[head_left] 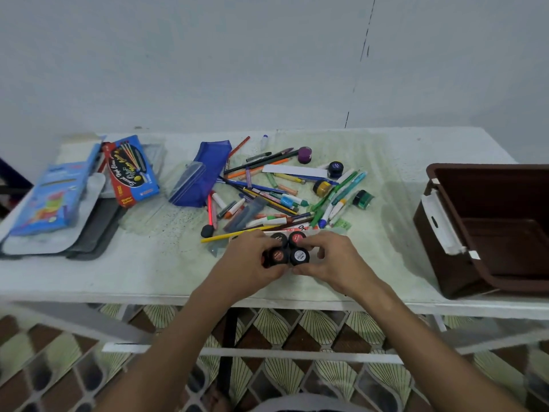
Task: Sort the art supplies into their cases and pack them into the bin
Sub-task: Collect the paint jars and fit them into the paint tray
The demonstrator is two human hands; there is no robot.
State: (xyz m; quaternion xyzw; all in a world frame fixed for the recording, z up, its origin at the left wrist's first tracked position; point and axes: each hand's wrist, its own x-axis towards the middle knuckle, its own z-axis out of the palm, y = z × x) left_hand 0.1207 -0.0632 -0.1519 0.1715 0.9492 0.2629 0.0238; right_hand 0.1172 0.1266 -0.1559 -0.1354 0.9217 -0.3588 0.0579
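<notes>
Four paint pots clustered at lower centre, gripped between left hand and right hand; bin far right, nearer right hand.

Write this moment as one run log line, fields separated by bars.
left hand: holds paint jars | right hand: holds same | bin: empty

Table against wall. Pile of pens and crayons at table centre. Pouch at left edge of pile. Boxes at far left, on flat cases. Bin at right end of table, well apart from pile. Loose paint pots along right side of pile. Four paint pots clustered in front of pile, near front edge, between left hand and right hand.
</notes>
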